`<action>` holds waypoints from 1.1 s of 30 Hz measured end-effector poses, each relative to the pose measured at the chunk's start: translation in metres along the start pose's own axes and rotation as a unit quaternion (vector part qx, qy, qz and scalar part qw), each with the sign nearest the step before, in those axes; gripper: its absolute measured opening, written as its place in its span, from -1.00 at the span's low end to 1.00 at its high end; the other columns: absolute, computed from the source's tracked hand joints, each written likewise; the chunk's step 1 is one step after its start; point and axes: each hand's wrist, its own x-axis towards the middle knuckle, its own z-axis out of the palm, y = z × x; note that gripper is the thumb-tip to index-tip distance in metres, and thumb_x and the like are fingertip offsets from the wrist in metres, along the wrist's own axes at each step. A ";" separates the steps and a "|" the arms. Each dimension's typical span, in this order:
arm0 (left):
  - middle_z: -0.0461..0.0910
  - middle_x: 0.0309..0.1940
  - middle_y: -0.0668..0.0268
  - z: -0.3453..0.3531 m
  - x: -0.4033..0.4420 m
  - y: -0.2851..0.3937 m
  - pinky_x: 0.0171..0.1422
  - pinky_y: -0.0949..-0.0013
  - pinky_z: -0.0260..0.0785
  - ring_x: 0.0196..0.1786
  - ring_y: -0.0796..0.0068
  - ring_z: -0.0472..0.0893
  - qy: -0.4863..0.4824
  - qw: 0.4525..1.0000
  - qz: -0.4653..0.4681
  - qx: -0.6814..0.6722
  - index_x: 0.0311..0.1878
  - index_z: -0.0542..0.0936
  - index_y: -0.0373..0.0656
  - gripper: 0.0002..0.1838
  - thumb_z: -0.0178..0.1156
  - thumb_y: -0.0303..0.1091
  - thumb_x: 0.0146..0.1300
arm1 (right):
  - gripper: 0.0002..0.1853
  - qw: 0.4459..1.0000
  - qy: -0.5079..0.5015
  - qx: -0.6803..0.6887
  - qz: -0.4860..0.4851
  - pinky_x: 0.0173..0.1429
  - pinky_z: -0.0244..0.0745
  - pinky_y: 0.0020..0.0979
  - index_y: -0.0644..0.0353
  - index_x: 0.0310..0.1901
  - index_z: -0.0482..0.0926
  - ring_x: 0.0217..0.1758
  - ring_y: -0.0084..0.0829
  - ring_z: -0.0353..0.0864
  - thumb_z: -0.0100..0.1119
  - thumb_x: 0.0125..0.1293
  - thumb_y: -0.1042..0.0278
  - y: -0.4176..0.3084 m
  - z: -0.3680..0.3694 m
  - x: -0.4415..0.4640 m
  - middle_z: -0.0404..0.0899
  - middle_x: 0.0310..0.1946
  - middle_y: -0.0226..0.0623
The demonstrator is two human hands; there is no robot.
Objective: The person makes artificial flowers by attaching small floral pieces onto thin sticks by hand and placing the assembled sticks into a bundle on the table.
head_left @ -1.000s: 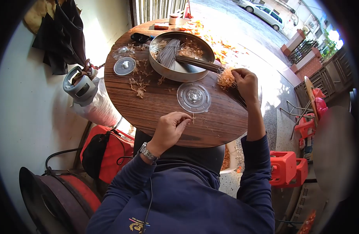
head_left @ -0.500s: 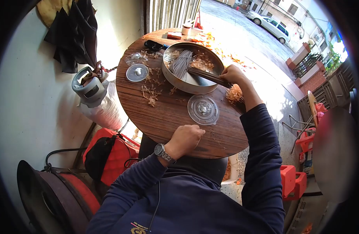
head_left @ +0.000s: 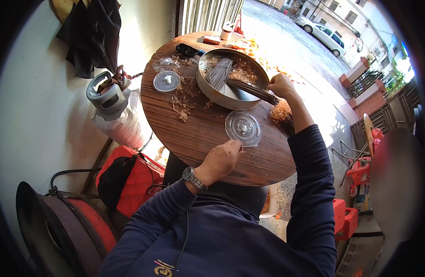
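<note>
My left hand (head_left: 221, 159), with a watch at its wrist, is closed in a pinch over the table's near side; what it holds, if anything, is too small to make out. Its fingertips are beside a clear plastic lid (head_left: 243, 129). My right hand (head_left: 281, 85) is closed at the right of a round metal tin (head_left: 231, 102), above a bundle of thin dark sticks (head_left: 251, 89); I cannot make out what is in its fingers. The bundle rests across the tin's rim, with an orange-brown tuft (head_left: 281, 111) at its outer part. Thin grey sticks (head_left: 220, 75) and pale orange shreds (head_left: 243, 72) lie inside the tin.
On the round wooden table (head_left: 175, 134) are a second plastic lid with a white dab (head_left: 167, 81), loose shreds (head_left: 182, 108), dark glasses (head_left: 187, 49), a red box (head_left: 212, 39) and a jar (head_left: 226, 32). A gas cylinder (head_left: 108, 101) and red stool (head_left: 138, 184) stand left.
My right hand has lifted off the stick bundle and sits slightly above it. My left hand has moved up towards the near plastic lid, its fingers now pinched. The view has shifted slightly.
</note>
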 end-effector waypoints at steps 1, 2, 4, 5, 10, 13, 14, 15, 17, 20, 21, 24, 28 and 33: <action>0.60 -0.30 0.10 -0.006 0.000 0.002 -0.14 0.16 0.51 -0.22 0.08 0.65 0.031 0.998 -0.023 -0.048 -0.16 0.50 -0.24 -0.87 0.19 -0.37 0.40 | -0.84 1.000 0.006 -0.001 0.000 0.00 0.62 -0.21 0.09 -0.32 0.81 -0.14 -0.18 0.77 0.36 0.08 0.27 -0.004 -0.007 -0.006 0.77 -0.26 -0.11; 0.59 -0.31 0.11 -0.010 -0.001 0.002 -0.14 0.19 0.49 -0.23 0.12 0.64 0.061 0.992 -0.046 -0.096 -0.15 0.50 -0.25 -0.88 0.15 -0.38 0.44 | -0.83 1.000 0.022 -0.012 0.004 0.01 0.61 -0.18 0.10 -0.31 0.80 -0.12 -0.13 0.76 0.35 0.10 0.27 -0.005 -0.012 -0.010 0.76 -0.26 -0.07; 0.58 -0.34 0.17 -0.012 -0.004 -0.003 -0.21 0.28 0.46 -0.30 0.27 0.61 0.075 0.985 -0.061 -0.140 -0.14 0.50 -0.25 -0.88 0.12 -0.38 0.48 | -0.82 0.999 0.031 -0.015 0.017 0.01 0.59 -0.15 0.13 -0.28 0.80 -0.11 -0.09 0.75 0.33 0.11 0.28 -0.004 -0.020 -0.017 0.76 -0.25 -0.04; 0.57 -0.36 0.23 -0.012 -0.006 -0.005 -0.27 0.36 0.43 -0.37 0.41 0.58 0.094 0.976 -0.074 -0.184 -0.12 0.49 -0.25 -0.87 0.09 -0.38 0.52 | -0.80 0.999 0.033 -0.020 0.014 0.00 0.59 -0.15 0.15 -0.26 0.79 -0.10 -0.08 0.75 0.35 0.12 0.26 -0.002 -0.023 -0.020 0.75 -0.24 -0.01; 0.55 -0.40 0.39 -0.015 -0.007 -0.003 -0.44 0.58 0.27 -0.49 0.76 0.42 0.054 0.897 -0.229 -0.374 -0.10 0.47 -0.24 -0.84 0.04 -0.34 0.58 | -0.76 0.999 0.009 0.003 0.031 0.05 0.60 -0.16 0.18 -0.23 0.78 -0.06 -0.09 0.75 0.35 0.16 0.21 0.009 -0.010 -0.019 0.75 -0.18 -0.03; 0.55 -0.40 0.40 -0.013 -0.007 -0.001 -0.47 0.63 0.23 -0.52 0.81 0.38 0.060 0.860 -0.261 -0.435 -0.08 0.45 -0.24 -0.85 0.04 -0.34 0.58 | -0.74 0.997 0.052 0.010 0.049 -0.05 0.60 -0.18 0.25 -0.26 0.78 -0.24 -0.14 0.76 0.36 0.13 0.24 0.007 0.008 -0.011 0.75 -0.34 0.02; 0.55 -0.40 0.39 -0.012 -0.007 0.000 -0.47 0.63 0.24 -0.52 0.80 0.38 0.063 0.856 -0.258 -0.444 -0.06 0.44 -0.24 -0.86 0.03 -0.35 0.58 | -0.74 0.996 0.060 0.017 0.068 -0.01 0.60 -0.16 0.24 -0.25 0.78 -0.17 -0.12 0.77 0.35 0.12 0.23 0.003 0.010 -0.009 0.75 -0.29 0.01; 0.55 -0.40 0.39 -0.011 -0.007 0.001 -0.47 0.63 0.24 -0.52 0.80 0.38 0.063 0.858 -0.256 -0.440 -0.06 0.44 -0.24 -0.86 0.03 -0.35 0.58 | -0.74 0.994 0.063 0.019 0.082 0.01 0.60 -0.16 0.23 -0.25 0.78 -0.15 -0.12 0.77 0.34 0.12 0.23 0.000 0.012 -0.006 0.75 -0.28 0.01; 0.56 -0.39 0.38 -0.010 -0.008 0.003 -0.46 0.64 0.26 -0.52 0.79 0.39 0.067 0.832 -0.269 -0.481 -0.03 0.43 -0.22 -0.89 0.02 -0.38 0.58 | -0.74 0.993 0.066 0.025 0.096 0.03 0.60 -0.16 0.22 -0.25 0.78 -0.13 -0.13 0.77 0.33 0.12 0.23 -0.006 0.015 -0.004 0.75 -0.27 0.00; 0.58 -0.37 0.36 -0.008 -0.010 0.004 -0.44 0.65 0.27 -0.51 0.79 0.39 0.113 0.820 -0.258 -0.499 0.00 0.41 -0.20 -0.92 0.00 -0.42 0.57 | -0.76 0.992 0.074 -0.027 0.096 0.03 0.60 -0.16 0.20 -0.24 0.79 -0.12 -0.14 0.77 0.31 0.12 0.26 -0.010 0.019 -0.005 0.76 -0.27 0.00; 0.58 -0.37 0.36 -0.010 -0.011 0.005 -0.44 0.65 0.27 -0.51 0.79 0.39 0.113 0.820 -0.258 -0.498 0.00 0.41 -0.20 -0.92 0.00 -0.42 0.57 | -0.75 0.994 0.043 -0.018 0.100 0.10 0.57 -0.15 0.18 -0.19 0.78 -0.02 -0.12 0.75 0.25 0.17 0.28 -0.010 0.018 -0.006 0.75 -0.16 -0.01; 0.58 -0.35 0.37 -0.013 -0.013 0.003 -0.46 0.64 0.25 -0.52 0.80 0.36 0.147 0.821 -0.250 -0.492 -0.03 0.46 -0.23 -0.93 0.00 -0.49 0.54 | -0.75 0.995 0.016 0.004 0.093 0.14 0.55 -0.15 0.18 -0.16 0.77 0.04 -0.09 0.73 0.21 0.21 0.29 -0.008 0.012 -0.010 0.74 -0.08 -0.02; 0.62 -0.28 0.34 -0.019 -0.015 0.002 -0.44 0.66 0.26 -0.51 0.82 0.37 0.111 0.786 -0.282 -0.539 -0.01 0.56 -0.29 -0.86 0.02 -0.51 0.53 | -0.72 0.996 0.015 0.063 0.065 0.05 0.59 -0.20 0.24 -0.21 0.78 -0.10 -0.14 0.76 0.33 0.16 0.21 0.002 0.008 -0.006 0.76 -0.20 0.02; 0.68 -0.18 0.23 -0.028 -0.012 0.010 -0.42 0.66 0.29 -0.49 0.79 0.42 0.097 0.740 -0.320 -0.584 0.08 0.57 -0.29 -0.82 0.07 -0.48 0.53 | -0.73 0.988 0.052 0.143 0.027 -0.03 0.56 -0.25 0.29 -0.15 0.74 -0.19 -0.29 0.71 0.32 0.28 0.24 0.013 0.004 -0.007 0.75 -0.28 -0.06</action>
